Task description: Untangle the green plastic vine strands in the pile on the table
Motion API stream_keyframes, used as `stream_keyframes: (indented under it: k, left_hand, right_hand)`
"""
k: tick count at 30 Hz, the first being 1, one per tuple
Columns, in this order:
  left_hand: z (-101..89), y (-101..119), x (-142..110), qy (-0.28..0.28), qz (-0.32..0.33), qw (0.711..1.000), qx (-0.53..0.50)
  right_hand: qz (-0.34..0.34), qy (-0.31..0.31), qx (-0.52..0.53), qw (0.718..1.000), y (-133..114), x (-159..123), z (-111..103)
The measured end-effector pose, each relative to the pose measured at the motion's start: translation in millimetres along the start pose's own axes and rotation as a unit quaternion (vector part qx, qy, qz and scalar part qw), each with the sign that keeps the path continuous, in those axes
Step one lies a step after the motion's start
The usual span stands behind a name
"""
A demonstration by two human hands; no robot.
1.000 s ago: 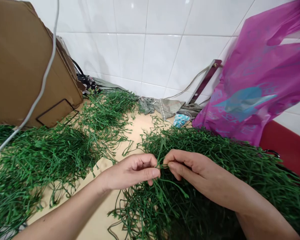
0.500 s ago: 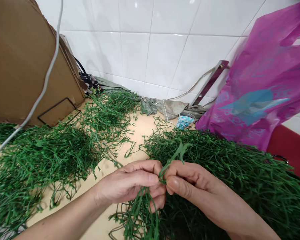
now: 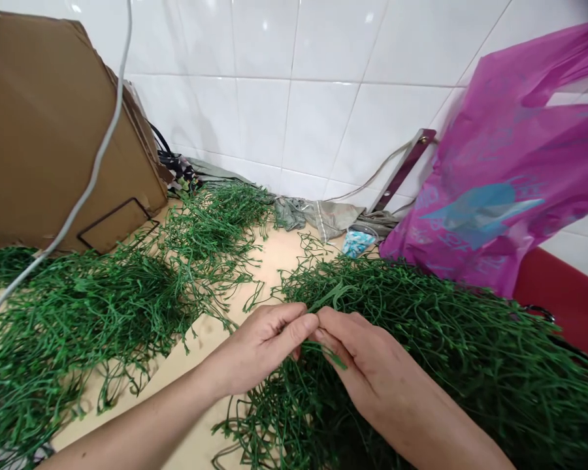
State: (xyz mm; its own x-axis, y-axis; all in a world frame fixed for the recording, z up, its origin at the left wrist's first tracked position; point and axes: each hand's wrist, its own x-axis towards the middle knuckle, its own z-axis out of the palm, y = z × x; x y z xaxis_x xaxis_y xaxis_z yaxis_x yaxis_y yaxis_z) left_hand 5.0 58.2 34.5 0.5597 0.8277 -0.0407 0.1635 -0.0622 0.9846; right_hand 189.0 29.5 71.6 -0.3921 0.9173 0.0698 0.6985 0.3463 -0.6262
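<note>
My left hand (image 3: 272, 339) and my right hand (image 3: 367, 359) meet fingertip to fingertip, both closed in a pinch. Between them they hold green plastic-looking plant stems (image 3: 334, 295); narrow leafy ends stick out above the fingers, and a flat green tip shows under my right fingers. The exact pinch point is hidden by the fingers. Under and beyond my right hand lies a large pile of similar thin, branching green stems (image 3: 451, 326). Another heap of these stems (image 3: 112, 300) spreads to the left of my left hand.
A cardboard box (image 3: 53, 143) stands at the left, with a pale cable (image 3: 98, 156) hanging before it. Grey cloth (image 3: 340, 219) and a blue-white patterned item (image 3: 359, 241) lie by the tiled wall. A magenta plastic bag (image 3: 500, 170) is at the right, near a red surface (image 3: 553, 287).
Half a second ago both hands were slightly lower, with loose stems hanging below the left. Now they are raised a little, my right hand is turned more over the stems, and the leafy ends lean lower.
</note>
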Motion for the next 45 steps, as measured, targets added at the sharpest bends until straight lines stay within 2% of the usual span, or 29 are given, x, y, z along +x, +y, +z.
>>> stream_keyframes:
  k: [1,3,6,8,10,11,12,14,17,19,25,30,33,36,39,41,43,44,45]
  left_hand:
    - [1.3,0,-1,0.013,0.007,1.000,0.013]
    - [6.7,-2,-2,0.044,0.016,0.998,-0.029]
    - [14.6,-4,2,0.089,0.016,0.978,-0.190]
    - [14.0,-5,9,0.150,0.001,0.938,-0.314]
    - [8.6,-4,15,0.243,-0.030,0.877,-0.414]
    - [5.3,-4,17,0.273,-0.030,0.858,-0.435]
    - [2.4,-3,18,0.283,-0.018,0.853,-0.439]
    - [-0.5,-2,16,0.259,0.019,0.880,-0.398]
    - [-0.1,-4,10,0.226,0.046,0.935,-0.269]
    - [-0.9,-8,9,0.235,0.046,0.950,-0.201]
    - [-13.6,-22,15,0.288,0.068,0.935,-0.197]
    - [-15.5,-20,11,0.277,0.067,0.937,-0.201]
    - [-13.8,-17,9,0.262,0.071,0.932,-0.239]
    - [-14.4,-16,9,0.275,0.073,0.915,-0.285]
    - [-17.2,-17,10,0.317,0.077,0.905,-0.272]
    - [-19.0,-17,11,0.337,0.079,0.907,-0.241]
    - [-19.5,-16,11,0.334,0.075,0.916,-0.210]
    - [-19.0,-15,10,0.325,0.073,0.922,-0.197]
    - [-18.1,-14,10,0.313,0.069,0.928,-0.188]
  right_hand:
    - [-0.005,0.007,-0.020,1.000,-1,0,2]
    - [-0.013,0.010,-0.012,1.000,-2,0,5]
    - [-0.053,0.036,0.028,0.998,-6,0,11]
    - [-0.113,0.065,0.020,0.991,-11,-3,16]
    - [-0.169,0.068,0.002,0.983,-17,-6,21]
    - [-0.184,0.059,-0.006,0.981,-19,-8,23]
    - [-0.190,0.054,-0.011,0.980,-21,-8,23]
    - [-0.167,0.063,-0.024,0.984,-21,-9,20]
    - [-0.089,0.082,-0.015,0.993,-12,-7,7]
    - [-0.034,0.080,0.011,0.996,-5,-7,-2]
    - [0.034,0.117,0.044,0.992,6,-3,-12]
    - [0.064,0.106,0.047,0.991,10,2,-13]
    - [0.073,0.123,0.023,0.989,12,2,-14]
    - [0.071,0.133,-0.014,0.988,14,1,-16]
    - [0.062,0.146,-0.075,0.985,22,-3,-25]
    - [0.064,0.169,-0.143,0.973,33,-9,-35]
    - [0.063,0.187,-0.225,0.954,46,-17,-47]
    - [0.052,0.183,-0.256,0.948,52,-20,-52]
    - [0.016,0.209,-0.268,0.940,54,-23,-55]
